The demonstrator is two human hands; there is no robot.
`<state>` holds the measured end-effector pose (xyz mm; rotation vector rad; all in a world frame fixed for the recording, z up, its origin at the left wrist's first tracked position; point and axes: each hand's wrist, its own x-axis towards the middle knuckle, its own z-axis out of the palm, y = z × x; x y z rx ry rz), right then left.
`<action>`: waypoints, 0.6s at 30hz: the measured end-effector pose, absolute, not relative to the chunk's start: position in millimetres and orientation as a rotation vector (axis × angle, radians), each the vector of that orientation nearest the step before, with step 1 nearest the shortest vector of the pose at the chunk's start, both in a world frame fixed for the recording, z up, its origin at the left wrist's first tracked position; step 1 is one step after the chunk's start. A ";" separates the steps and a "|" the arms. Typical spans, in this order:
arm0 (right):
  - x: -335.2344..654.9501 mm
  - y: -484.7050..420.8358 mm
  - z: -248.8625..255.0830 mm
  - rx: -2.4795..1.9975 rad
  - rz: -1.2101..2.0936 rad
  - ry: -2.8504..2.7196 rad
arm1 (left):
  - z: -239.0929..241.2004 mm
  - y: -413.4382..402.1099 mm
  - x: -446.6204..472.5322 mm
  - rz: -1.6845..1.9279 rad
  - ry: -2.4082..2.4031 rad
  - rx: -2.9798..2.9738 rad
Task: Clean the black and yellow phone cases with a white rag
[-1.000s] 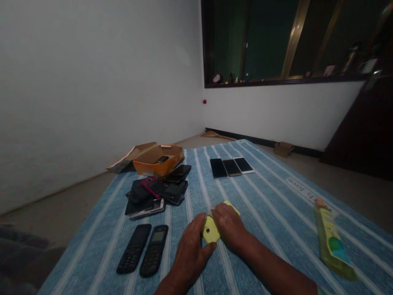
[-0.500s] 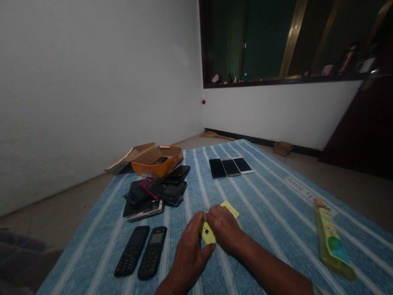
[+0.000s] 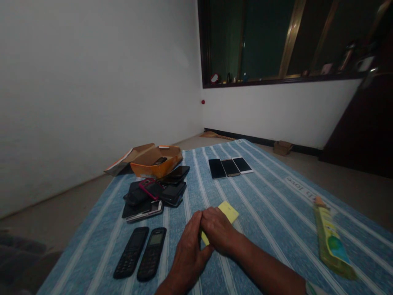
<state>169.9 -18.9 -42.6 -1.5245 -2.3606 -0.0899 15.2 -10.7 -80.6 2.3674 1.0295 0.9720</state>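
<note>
Low in the middle of the view, both my hands meet over a small yellow phone on a blue striped cloth. My left hand curls against the phone's left side. From the right, my right hand covers most of it with bent fingers. Just beyond my right hand lies a flat yellow piece. Two black keypad phones lie side by side to the left of my left hand.
A heap of dark phones with one pink phone sits further left. Behind it stands an open orange box. Three smartphones lie in a row at the far side. A long yellow-green packet lies at the right.
The yellow phone showed more between my hands before; now my right hand covers nearly all of it. Both hands have drawn slightly closer together and toward me.
</note>
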 end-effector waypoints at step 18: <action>189.9 -22.7 -51.0 -1.874 -0.151 -2.124 | -86.2 -9.4 12.6 0.885 1.099 2.406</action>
